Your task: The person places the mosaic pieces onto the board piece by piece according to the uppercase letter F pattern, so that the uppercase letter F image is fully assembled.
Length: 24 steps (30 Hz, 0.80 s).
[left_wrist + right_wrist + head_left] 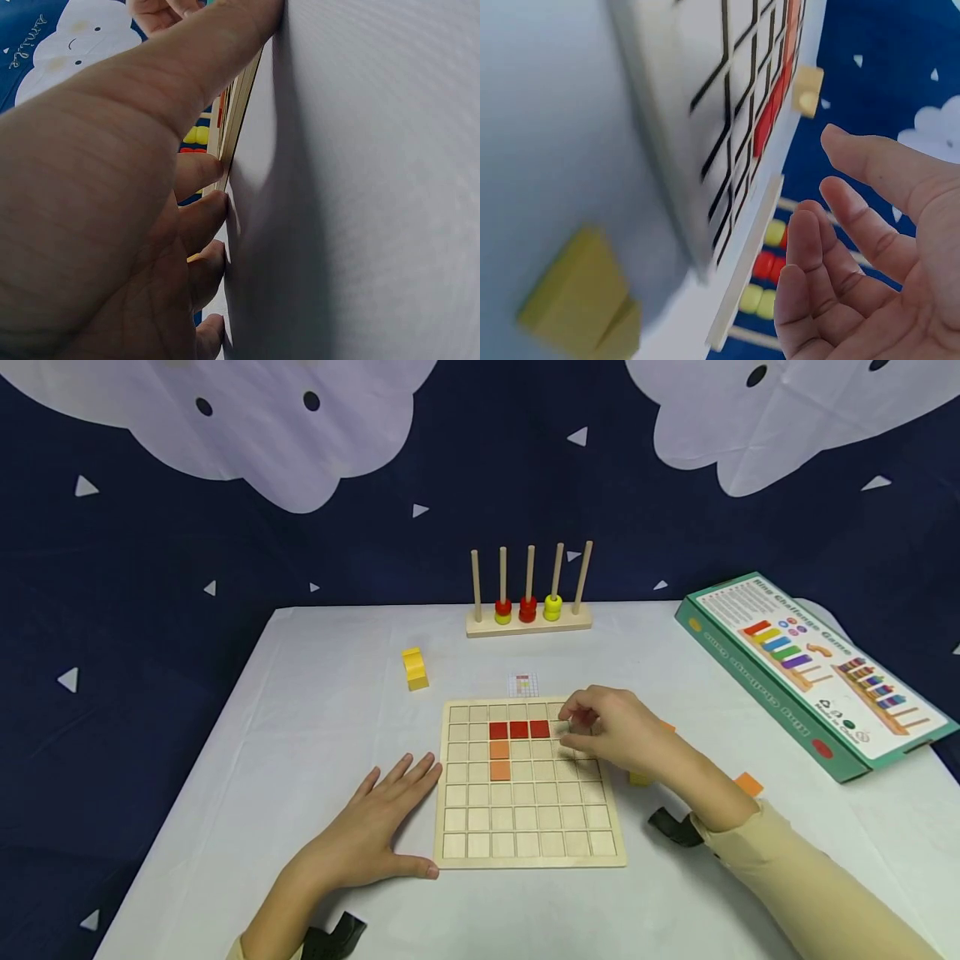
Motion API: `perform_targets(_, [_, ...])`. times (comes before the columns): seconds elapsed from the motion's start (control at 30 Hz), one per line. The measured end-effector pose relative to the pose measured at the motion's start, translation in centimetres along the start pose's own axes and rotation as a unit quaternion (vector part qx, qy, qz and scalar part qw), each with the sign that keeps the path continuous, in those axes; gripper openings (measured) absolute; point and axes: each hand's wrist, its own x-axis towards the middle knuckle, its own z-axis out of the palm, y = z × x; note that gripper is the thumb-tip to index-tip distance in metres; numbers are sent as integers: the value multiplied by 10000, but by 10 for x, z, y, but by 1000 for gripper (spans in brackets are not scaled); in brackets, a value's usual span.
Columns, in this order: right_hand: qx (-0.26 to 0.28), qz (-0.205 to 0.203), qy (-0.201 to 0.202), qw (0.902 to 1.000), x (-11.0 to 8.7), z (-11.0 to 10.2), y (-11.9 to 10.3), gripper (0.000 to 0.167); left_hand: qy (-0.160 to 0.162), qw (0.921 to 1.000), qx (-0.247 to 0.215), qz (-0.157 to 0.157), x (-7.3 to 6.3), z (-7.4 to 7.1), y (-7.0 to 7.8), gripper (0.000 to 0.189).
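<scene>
A wooden grid board (532, 862) lies on the white table. In its upper part are a row of red squares (519, 730) and two orange squares (499, 770) below the row's left end. My left hand (382, 835) rests spread on the table, its fingertips and thumb right at the board's left edge. Over the board's upper right part hovers my right hand (615, 727), just right of the red row. Its thumb and fingers are loosely bent and apart; the right wrist view shows nothing between these fingers (805, 240).
A printed grid card (522, 685) lies behind the board, a yellow block (415, 669) to its left. Farther back stands a peg rack (528, 625) with red and yellow rings. A game box (817, 677) lies at right. Yellow pieces (577, 296) and an orange piece (750, 784) lie right of the board.
</scene>
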Motion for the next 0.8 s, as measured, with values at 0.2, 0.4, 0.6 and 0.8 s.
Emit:
perform_targets(0.2, [-167,244,154,9994,-9,-18,18,21,-15,10000,-27,-1,0,0,0,123])
perform_targets(0.4, [-416,432,245,9979,-17,-34,41,27,-8,10000,-19,-9,-1,0,0,122])
perform_targets(0.6, [-473,753,246,9957,-29,-47,62,33,5,10000,7,-14,-1,0,1,122])
perform_targets(0.8, [-505,956,156,9940,-37,-52,81,37,-4,10000,-12,-17,-1,0,1,122])
